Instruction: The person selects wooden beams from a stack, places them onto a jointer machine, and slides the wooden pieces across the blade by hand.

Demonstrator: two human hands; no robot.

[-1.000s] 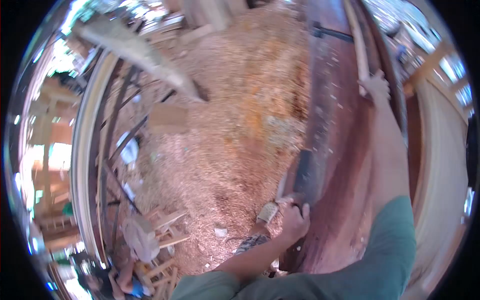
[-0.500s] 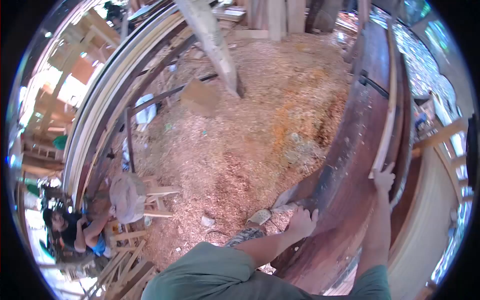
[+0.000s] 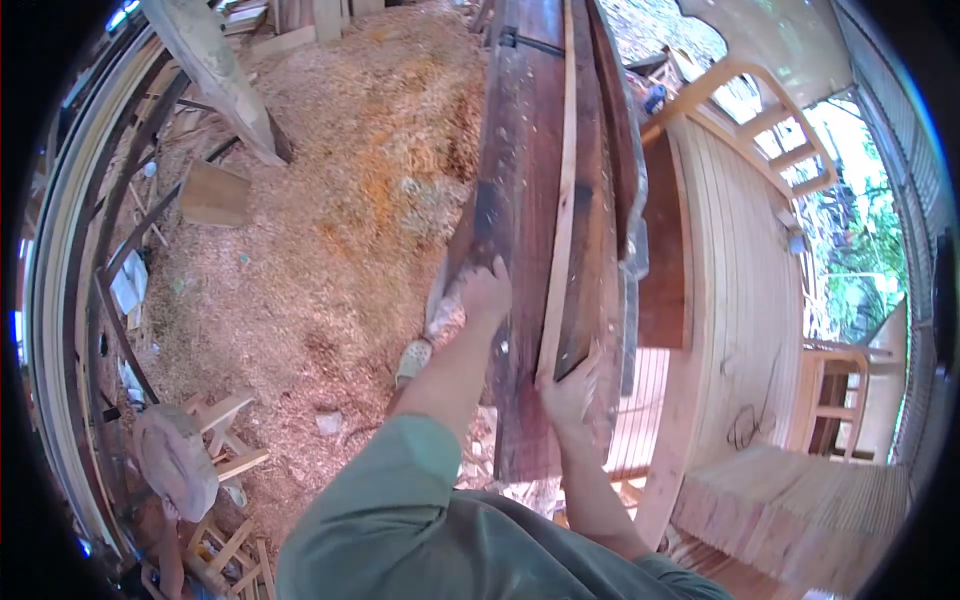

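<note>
My left hand (image 3: 487,292) rests at the left edge of a long dark reddish-brown plank (image 3: 525,220), its fingers apart. Beneath the wrist is the wood-chip floor. A narrow pale wooden strip (image 3: 563,210) lies lengthwise along the dark wood. At the strip's near end is my right hand (image 3: 572,395), its thumb close against the strip and its fingers stretched forward over the dark boards. Contact at the thumb is partly hidden. A black block (image 3: 530,42) sits across the plank's far part.
Wood shavings (image 3: 330,220) cover the floor at left. A round log slab (image 3: 175,462) stands beside wooden frames, with another person's arm (image 3: 170,550) near it. A slatted wooden bench (image 3: 740,260) and a curved armrest (image 3: 800,120) are at right. A leaning post (image 3: 215,75) is at far left.
The view has turned right, so the plank now sits mid-frame and the slatted bench shows more. My hands remain by the plank's edge and the strip's near end.
</note>
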